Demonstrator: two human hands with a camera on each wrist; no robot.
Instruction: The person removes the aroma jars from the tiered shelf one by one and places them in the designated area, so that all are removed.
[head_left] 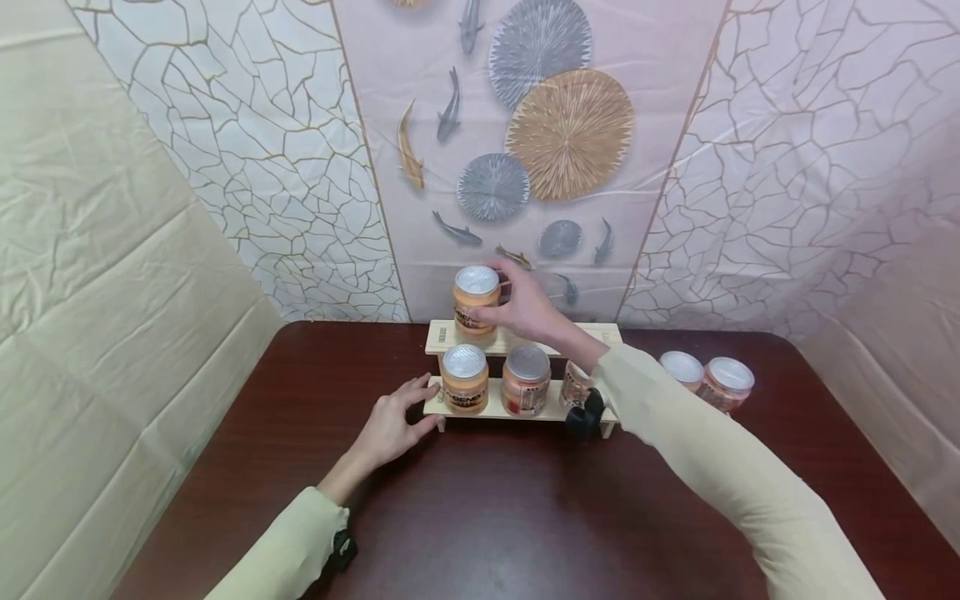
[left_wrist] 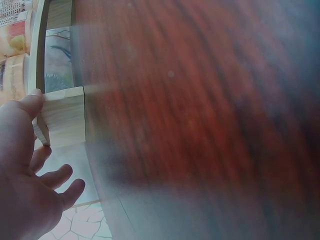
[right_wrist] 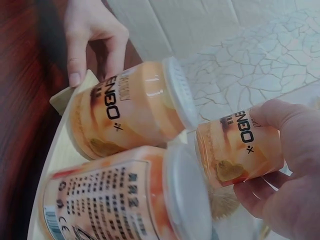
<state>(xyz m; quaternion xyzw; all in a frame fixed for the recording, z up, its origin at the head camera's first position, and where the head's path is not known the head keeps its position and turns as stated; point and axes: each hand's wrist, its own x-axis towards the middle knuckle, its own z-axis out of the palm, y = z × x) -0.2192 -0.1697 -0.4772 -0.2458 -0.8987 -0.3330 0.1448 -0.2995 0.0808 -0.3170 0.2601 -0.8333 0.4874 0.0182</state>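
Pale right sleeve [head_left: 720, 458] nearest on my feed; right hand [head_left: 525, 308], fingers clamped on jar [head_left: 472, 312] at upper shelf [head_left: 441, 337]; left hand [head_left: 386, 427], fingers pinching end of stand [head_left: 553, 404].

Head: I get bright, soft light | shine on the table [head_left: 498, 525] at 6 o'clock | pink tint near 3 o'clock | left wrist: table blurry, darker toward 3 o'clock | right wrist: dimmer, jars [right_wrist: 125, 112] clearer

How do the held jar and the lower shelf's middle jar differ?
The right hand grips the held jar; the middle jar stands untouched on the lower shelf. The held jar shows large dark lettering; the middle jar shows small print. Both look upright, with silvery lids.
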